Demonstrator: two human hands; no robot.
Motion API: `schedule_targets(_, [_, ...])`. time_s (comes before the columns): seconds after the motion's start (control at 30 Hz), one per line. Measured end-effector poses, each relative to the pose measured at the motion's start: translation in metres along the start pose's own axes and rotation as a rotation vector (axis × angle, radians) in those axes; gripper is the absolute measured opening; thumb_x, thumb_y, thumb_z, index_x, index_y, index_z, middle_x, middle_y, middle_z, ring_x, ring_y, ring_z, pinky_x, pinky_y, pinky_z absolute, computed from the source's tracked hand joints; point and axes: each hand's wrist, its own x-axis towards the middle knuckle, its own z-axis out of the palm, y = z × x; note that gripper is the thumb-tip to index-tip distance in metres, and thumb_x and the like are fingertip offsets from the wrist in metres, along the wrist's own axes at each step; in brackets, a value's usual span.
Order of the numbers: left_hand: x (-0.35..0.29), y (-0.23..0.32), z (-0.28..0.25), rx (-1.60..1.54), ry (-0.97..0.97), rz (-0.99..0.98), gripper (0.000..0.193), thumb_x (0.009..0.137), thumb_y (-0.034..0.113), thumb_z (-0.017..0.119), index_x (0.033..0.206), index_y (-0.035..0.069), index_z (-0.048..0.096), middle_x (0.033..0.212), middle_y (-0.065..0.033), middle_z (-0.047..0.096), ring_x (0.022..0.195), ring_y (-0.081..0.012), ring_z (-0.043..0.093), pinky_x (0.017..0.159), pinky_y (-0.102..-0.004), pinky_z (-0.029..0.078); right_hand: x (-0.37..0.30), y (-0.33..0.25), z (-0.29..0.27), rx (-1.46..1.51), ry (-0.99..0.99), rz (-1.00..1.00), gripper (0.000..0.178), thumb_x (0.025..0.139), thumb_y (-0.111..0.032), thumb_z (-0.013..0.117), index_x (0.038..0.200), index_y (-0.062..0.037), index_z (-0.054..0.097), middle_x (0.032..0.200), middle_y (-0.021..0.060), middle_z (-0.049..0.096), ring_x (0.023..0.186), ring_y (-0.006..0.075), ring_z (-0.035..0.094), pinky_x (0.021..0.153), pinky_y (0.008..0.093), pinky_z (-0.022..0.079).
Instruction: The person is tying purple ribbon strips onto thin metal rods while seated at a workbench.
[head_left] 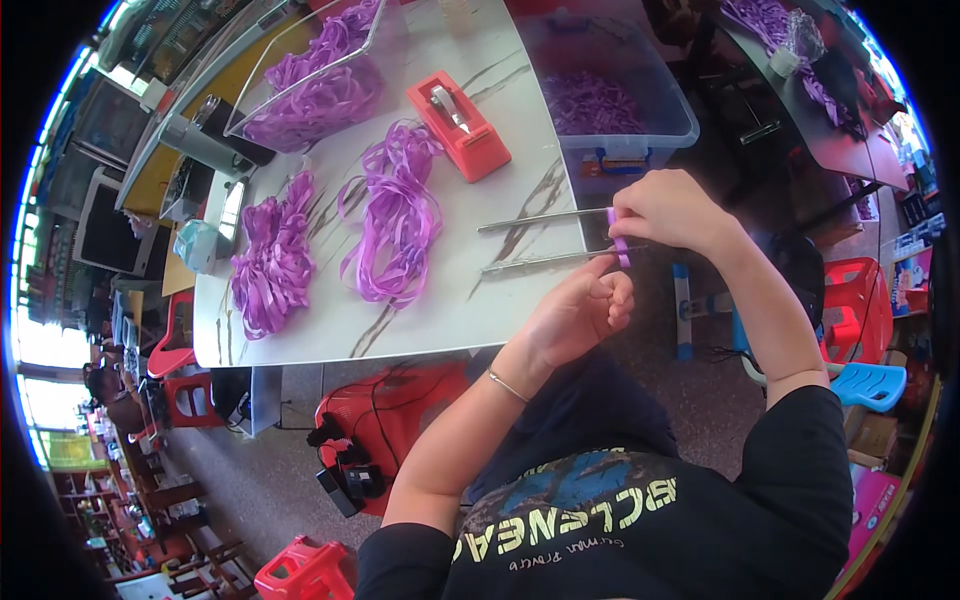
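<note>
Two thin metal rods [540, 218] lie side by side over the white marbled table, reaching past its right edge. A short band of purple ribbon [622, 250] spans their right ends. My right hand [662, 210] pinches the ribbon at the upper rod, its fingers closed. Just below, my left hand [585, 305] has its fingers curled, with the index fingertip against the ribbon by the lower rod; anything inside the curled fingers is hidden. Left of the rods lies a loose looped bundle of purple ribbon [395, 225], and beyond it a gathered bunch of purple ribbon bows [272, 260].
A red tape dispenser [460, 125] stands on the table [470, 320]. Behind the bundles is a clear bin [375, 50] of purple ribbon. Another clear tub [680, 110] sits past the right edge. A red stool [410, 385] bearing black adapters is below the front edge.
</note>
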Motion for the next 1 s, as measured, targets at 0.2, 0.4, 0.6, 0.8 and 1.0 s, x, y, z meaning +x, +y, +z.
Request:
schedule_targets(0.2, [-0.002,0.001,-0.003,-0.015,-0.017,0.001,0.05,0.077,0.006,0.045,0.124,0.005,0.027,0.074,-0.0044,0.048,0.067,-0.0136,0.046,0.065,-0.0242,0.041,-0.012,0.006,0.014,0.065,0.135,0.208,0.03,0.076,-0.037,0.061,0.065,-0.0086,0.06,0.06,0.0055,0.059,0.059,0.021,0.059,0.055,0.0319,0.043])
schedule_targets(0.4, [0.001,-0.003,0.001,0.018,0.009,0.007,0.042,0.078,0.008,0.045,0.119,0.006,0.035,0.071,-0.0026,0.046,0.066,-0.012,0.042,0.063,-0.0235,0.037,-0.015,0.04,0.101,1.5,0.244,0.414,0.025,0.084,-0.033,0.055,0.086,-0.0083,0.059,0.064,-0.005,0.051,0.056,0.0051,0.048,0.049,0.0223,0.037])
schedule_targets(0.6, [0.001,-0.002,0.003,0.038,0.017,0.01,0.048,0.078,0.009,0.045,0.125,0.004,0.034,0.07,-0.0023,0.045,0.065,-0.0119,0.041,0.062,-0.0235,0.036,0.001,0.012,0.164,2.476,-0.019,0.042,0.038,0.09,-0.021,0.048,0.124,-0.0057,0.042,0.064,-0.004,0.043,0.054,0.0013,0.039,0.047,0.0155,0.033])
schedule_targets(0.8, [0.0,-0.001,0.003,0.032,0.025,0.011,0.048,0.078,0.009,0.045,0.124,0.001,0.036,0.069,-0.0024,0.045,0.065,-0.0119,0.041,0.061,-0.0234,0.035,0.009,0.007,0.174,2.758,-0.18,-0.378,0.042,0.09,-0.016,0.047,0.128,-0.0031,0.036,0.061,-0.0033,0.041,0.052,0.0014,0.038,0.046,0.0128,0.032])
schedule_targets(1.0, [-0.001,-0.001,0.003,0.028,0.031,0.019,0.05,0.077,0.008,0.044,0.125,0.001,0.035,0.068,-0.0026,0.044,0.064,-0.0119,0.04,0.061,-0.0234,0.035,0.015,0.008,0.171,2.759,-0.316,-0.474,0.026,0.09,-0.016,0.047,0.11,0.0,0.043,0.058,-0.0041,0.042,0.047,0.0012,0.039,0.042,0.0123,0.03])
